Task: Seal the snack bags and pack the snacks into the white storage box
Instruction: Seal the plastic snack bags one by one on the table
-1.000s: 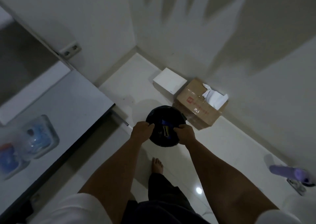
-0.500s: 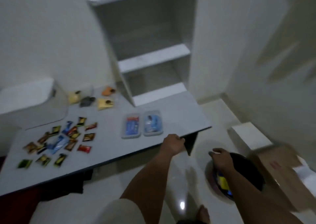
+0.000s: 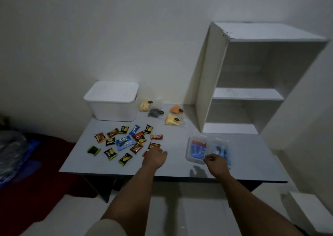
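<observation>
The white storage box (image 3: 112, 102) stands lidded at the back of the grey table (image 3: 173, 167). In front of it lie several small wrapped snacks (image 3: 124, 143) in orange, green, blue and red. Four clear snack bags (image 3: 173, 119) with yellow, grey and orange contents lie to the box's right. My left hand (image 3: 155, 158) hovers low over the table, its fingers reaching over a red wrapper (image 3: 144, 154). My right hand (image 3: 215, 162), fingers curled, is at the front edge of two clear containers (image 3: 197, 150) that hold blue clips.
A white open shelf unit (image 3: 248, 93) stands on the table's right back corner. A dark red surface with bundled plastic (image 3: 16, 151) lies to the left. A white box (image 3: 311, 210) sits on the floor at the lower right.
The view swung up from a black bag on the floor to the table. Both hands let go of the bag and came over the table, left near the snacks, right at the clip containers.
</observation>
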The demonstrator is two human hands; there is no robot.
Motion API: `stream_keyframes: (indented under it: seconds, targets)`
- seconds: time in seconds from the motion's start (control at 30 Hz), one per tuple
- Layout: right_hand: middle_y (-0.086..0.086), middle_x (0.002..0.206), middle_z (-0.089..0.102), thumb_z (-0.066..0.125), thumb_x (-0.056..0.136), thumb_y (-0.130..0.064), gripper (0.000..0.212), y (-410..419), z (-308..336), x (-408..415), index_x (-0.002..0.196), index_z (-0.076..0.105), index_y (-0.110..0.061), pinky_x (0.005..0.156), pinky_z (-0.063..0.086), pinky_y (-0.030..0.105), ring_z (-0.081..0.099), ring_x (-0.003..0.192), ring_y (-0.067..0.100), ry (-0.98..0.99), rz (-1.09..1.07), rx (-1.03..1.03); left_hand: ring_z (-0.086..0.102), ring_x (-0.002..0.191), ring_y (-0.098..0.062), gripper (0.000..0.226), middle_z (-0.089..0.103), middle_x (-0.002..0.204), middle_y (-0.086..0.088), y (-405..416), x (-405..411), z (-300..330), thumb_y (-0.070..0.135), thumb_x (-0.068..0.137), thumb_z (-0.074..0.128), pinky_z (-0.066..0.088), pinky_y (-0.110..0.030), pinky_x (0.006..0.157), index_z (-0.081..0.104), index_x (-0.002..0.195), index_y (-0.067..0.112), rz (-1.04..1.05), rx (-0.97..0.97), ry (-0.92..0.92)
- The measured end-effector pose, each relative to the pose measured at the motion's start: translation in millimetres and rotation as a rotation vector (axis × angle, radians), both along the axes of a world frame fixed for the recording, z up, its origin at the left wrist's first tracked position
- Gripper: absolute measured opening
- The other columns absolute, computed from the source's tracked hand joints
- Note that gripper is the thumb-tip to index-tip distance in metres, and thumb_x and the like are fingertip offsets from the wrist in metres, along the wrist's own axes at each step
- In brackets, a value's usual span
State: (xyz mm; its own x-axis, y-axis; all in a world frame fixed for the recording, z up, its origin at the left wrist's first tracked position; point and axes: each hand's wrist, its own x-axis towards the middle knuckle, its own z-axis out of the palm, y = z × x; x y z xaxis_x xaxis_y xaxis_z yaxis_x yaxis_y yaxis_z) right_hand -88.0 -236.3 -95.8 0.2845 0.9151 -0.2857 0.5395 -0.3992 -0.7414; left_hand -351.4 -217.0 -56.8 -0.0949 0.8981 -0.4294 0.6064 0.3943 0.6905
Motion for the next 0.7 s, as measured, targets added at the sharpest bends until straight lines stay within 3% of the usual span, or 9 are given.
stream_keyframes:
  seconds: [0.07, 0.17, 0.23, 0.27, 0.33, 0.4, 0.5, 0.6, 0.7]
  targets:
    - [0.006, 0.092, 0.070, 0.069, 0.093, -0.018, 0.006, 17, 2, -21, 0.092, 0.074, -0.015, 0.084, 0.049, 0.032, 0.065, 0.091, 0.023, -0.003, 0.030, 0.002, 0.062, 0.116, -0.029, 0.039, 0.067, 0.128, -0.008, 9, -19, -1, 0.037, 0.096, 0.058, 0.048, -0.030, 0.097, 0.068, 0.124, 0.013, 0.013, 0.009, -0.003]
    - [0.007, 0.087, 0.070, 0.069, 0.092, -0.019, 0.016, 47, 1, -49, 0.077, 0.068, -0.024, 0.084, 0.051, 0.034, 0.065, 0.088, 0.025, 0.000, 0.063, -0.003, 0.067, 0.091, -0.022, 0.019, 0.072, 0.104, -0.005, 30, -38, -4, 0.032, 0.096, 0.058, 0.054, -0.030, 0.082, 0.069, 0.102, 0.018, 0.020, 0.018, -0.031]
    - [0.005, 0.082, 0.068, 0.072, 0.090, -0.017, 0.015, 73, -2, -62, 0.077, 0.069, -0.023, 0.077, 0.051, 0.030, 0.065, 0.085, 0.025, 0.039, 0.045, 0.010, 0.059, 0.076, -0.013, 0.016, 0.063, 0.089, 0.002, 51, -47, -6, 0.031, 0.098, 0.057, 0.045, -0.025, 0.072, 0.065, 0.104, 0.019, 0.028, 0.019, -0.029]
    - [0.004, 0.080, 0.069, 0.074, 0.089, -0.018, 0.013, 88, -4, -67, 0.077, 0.070, -0.023, 0.076, 0.053, 0.032, 0.065, 0.083, 0.024, 0.070, 0.013, 0.012, 0.058, 0.078, -0.013, 0.018, 0.062, 0.092, 0.002, 64, -50, -7, 0.032, 0.098, 0.057, 0.042, -0.025, 0.074, 0.063, 0.109, 0.018, 0.028, 0.020, -0.029]
    - [0.003, 0.082, 0.072, 0.074, 0.086, -0.024, 0.007, 126, -13, -73, 0.079, 0.072, -0.025, 0.083, 0.058, 0.045, 0.067, 0.083, 0.025, 0.134, -0.056, -0.012, 0.061, 0.098, -0.020, 0.035, 0.065, 0.117, -0.006, 97, -58, -14, 0.033, 0.099, 0.056, 0.040, -0.026, 0.081, 0.060, 0.130, 0.016, 0.034, 0.021, -0.018]
    - [0.004, 0.089, 0.076, 0.072, 0.080, -0.034, 0.008, 176, -35, -74, 0.080, 0.074, -0.026, 0.088, 0.058, 0.049, 0.071, 0.091, 0.028, 0.190, -0.061, -0.014, 0.062, 0.106, -0.024, 0.043, 0.063, 0.132, -0.010, 134, -65, -20, 0.033, 0.099, 0.056, 0.045, -0.028, 0.084, 0.055, 0.139, 0.017, 0.058, 0.045, -0.021]
    - [0.005, 0.091, 0.076, 0.068, 0.076, -0.039, 0.014, 246, -33, -91, 0.079, 0.074, -0.027, 0.085, 0.059, 0.050, 0.072, 0.093, 0.031, 0.246, -0.074, -0.037, 0.065, 0.106, -0.027, 0.045, 0.063, 0.133, -0.012, 197, -71, -29, 0.034, 0.097, 0.057, 0.055, -0.038, 0.092, 0.054, 0.139, 0.017, 0.050, 0.067, -0.012]
    - [0.009, 0.092, 0.075, 0.068, 0.085, -0.028, 0.008, 318, -29, -113, 0.083, 0.074, -0.023, 0.074, 0.061, 0.046, 0.071, 0.084, 0.029, 0.302, -0.097, -0.071, 0.062, 0.117, -0.028, 0.052, 0.057, 0.141, -0.013, 268, -72, -36, 0.032, 0.097, 0.062, 0.049, -0.031, 0.093, 0.050, 0.144, 0.014, 0.074, 0.055, -0.022]
    - [0.010, 0.087, 0.071, 0.067, 0.090, -0.023, 0.009, 385, -32, -133, 0.086, 0.073, -0.018, 0.069, 0.056, 0.041, 0.065, 0.077, 0.027, 0.359, -0.105, -0.090, 0.063, 0.117, -0.032, 0.045, 0.065, 0.131, -0.016, 338, -71, -50, 0.025, 0.095, 0.066, 0.051, -0.035, 0.092, 0.059, 0.135, 0.007, 0.107, 0.096, -0.018]
